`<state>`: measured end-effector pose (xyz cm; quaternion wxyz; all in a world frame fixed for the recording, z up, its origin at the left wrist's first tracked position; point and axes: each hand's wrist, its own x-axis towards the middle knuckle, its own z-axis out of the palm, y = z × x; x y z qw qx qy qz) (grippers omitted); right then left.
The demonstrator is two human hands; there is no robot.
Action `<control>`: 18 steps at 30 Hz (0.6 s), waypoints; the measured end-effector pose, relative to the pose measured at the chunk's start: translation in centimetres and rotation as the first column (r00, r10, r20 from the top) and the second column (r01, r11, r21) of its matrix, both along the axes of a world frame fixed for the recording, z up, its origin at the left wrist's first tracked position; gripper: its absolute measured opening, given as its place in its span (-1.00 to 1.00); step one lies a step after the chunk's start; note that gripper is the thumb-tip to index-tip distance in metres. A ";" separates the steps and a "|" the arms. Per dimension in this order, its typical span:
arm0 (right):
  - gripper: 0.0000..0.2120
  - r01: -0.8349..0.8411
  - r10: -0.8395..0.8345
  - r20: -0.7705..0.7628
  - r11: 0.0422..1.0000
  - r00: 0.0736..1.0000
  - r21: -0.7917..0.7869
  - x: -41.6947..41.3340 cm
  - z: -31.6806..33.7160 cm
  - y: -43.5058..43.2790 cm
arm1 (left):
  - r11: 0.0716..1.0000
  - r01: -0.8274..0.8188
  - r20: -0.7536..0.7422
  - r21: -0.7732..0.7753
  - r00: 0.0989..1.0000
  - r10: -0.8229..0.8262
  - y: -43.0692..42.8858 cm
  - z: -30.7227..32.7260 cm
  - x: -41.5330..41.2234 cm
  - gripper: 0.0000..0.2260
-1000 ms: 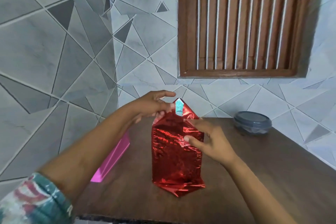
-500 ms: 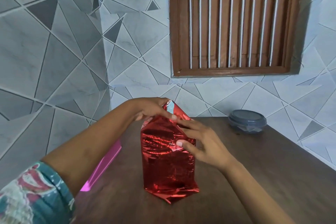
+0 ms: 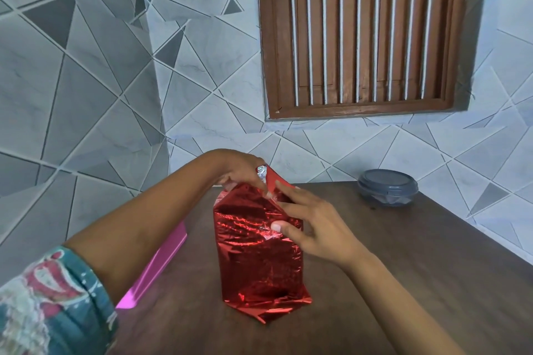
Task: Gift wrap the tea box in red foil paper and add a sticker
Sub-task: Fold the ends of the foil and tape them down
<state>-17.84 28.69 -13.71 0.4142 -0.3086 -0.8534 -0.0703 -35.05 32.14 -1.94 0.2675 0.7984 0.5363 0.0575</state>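
Observation:
The tea box wrapped in red foil paper (image 3: 259, 253) stands upright on the brown wooden table (image 3: 403, 282); the box itself is hidden under the foil. My left hand (image 3: 239, 170) grips the pointed top flap from behind and bends it down, its silver underside showing at the tip. My right hand (image 3: 308, 222) rests on the upper right side of the package, fingers spread and straight, thumb pressed on the front face. A loose foil flap sticks out at the bottom. I see no sticker.
A pink box (image 3: 155, 268) lies at the table's left edge against the tiled wall. A lidded dark plastic container (image 3: 388, 187) sits at the back right. A barred wooden window is above.
My left hand has folded the top flap downward, so the tip is lower and less upright. My right hand stayed on the package's side. The camera view shifted slightly.

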 end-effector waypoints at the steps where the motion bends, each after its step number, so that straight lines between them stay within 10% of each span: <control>1: -0.62 -0.004 0.004 -0.003 1.000 1.000 0.018 0.0 0.0 0.0 | 0.999 -0.031 -0.043 -0.024 0.999 0.030 0.4 0.1 0.3 -0.58; 12: -0.58 -0.027 0.028 0.025 0.999 0.999 -0.042 -0.1 0.4 0.3 | 0.947 -0.294 -0.315 0.126 0.894 0.319 2.7 -0.2 -2.2 -0.34; 18: -0.57 -0.028 0.030 0.023 0.998 0.999 -0.054 0.1 0.3 0.4 | 0.945 -0.305 -0.039 0.122 0.949 0.312 0.2 1.9 -3.6 -0.17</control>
